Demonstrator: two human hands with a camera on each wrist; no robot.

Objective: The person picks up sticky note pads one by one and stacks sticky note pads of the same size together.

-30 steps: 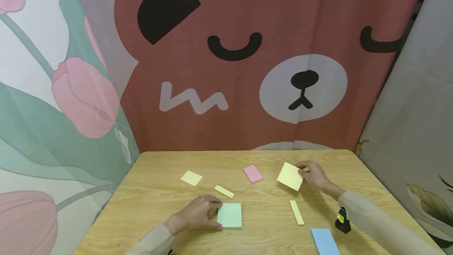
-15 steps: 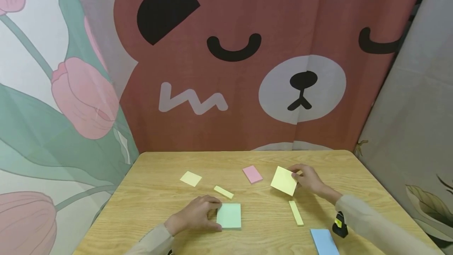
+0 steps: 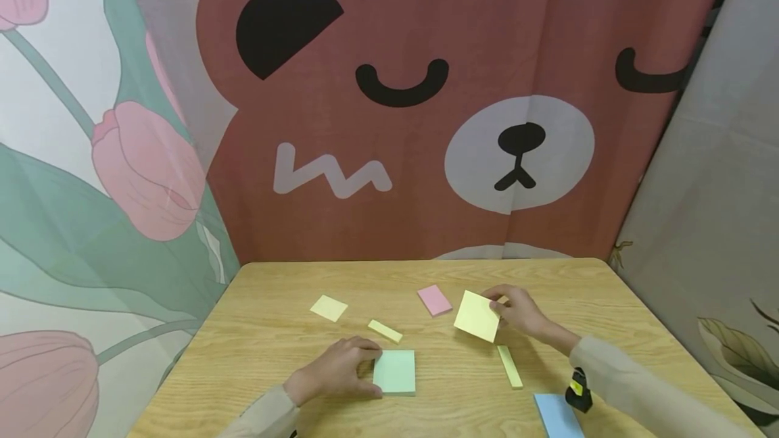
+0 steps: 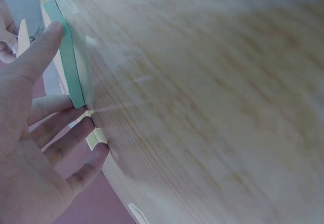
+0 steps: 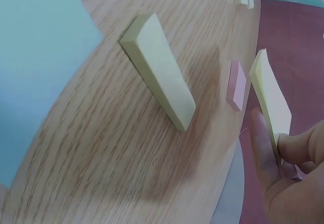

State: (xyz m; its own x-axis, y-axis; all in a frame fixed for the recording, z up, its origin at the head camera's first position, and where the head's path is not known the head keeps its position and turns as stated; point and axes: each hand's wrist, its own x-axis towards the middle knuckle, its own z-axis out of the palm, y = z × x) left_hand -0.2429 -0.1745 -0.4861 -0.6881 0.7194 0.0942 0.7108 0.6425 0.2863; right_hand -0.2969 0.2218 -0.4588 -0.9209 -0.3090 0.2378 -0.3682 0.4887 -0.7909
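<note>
On the table's near middle lies a mint-green square sticky note pad (image 3: 394, 372). My left hand (image 3: 341, 369) grips its left side, thumb at the near corner and fingertips at the far one; the left wrist view shows the thumb against the pad's green edge (image 4: 71, 64). My right hand (image 3: 521, 311) holds a pale yellow square sticky note pad (image 3: 477, 317) up off the table, tilted, pinched by its right side. In the right wrist view the thumb lies on one face of that pad (image 5: 273, 97) and a finger behind it.
A narrow yellow note pad (image 3: 510, 367) lies below the right hand, with another narrow one (image 3: 385, 331) beyond the green pad. A pink pad (image 3: 435, 300) and a small yellow pad (image 3: 329, 307) lie farther back. A blue pad (image 3: 558, 416) sits front right. Printed curtains (image 3: 365, 222) surround the table.
My right hand has carried the yellow square pad to the left and slightly nearer, toward the green pad. The left hand has stayed in place on the green pad.
</note>
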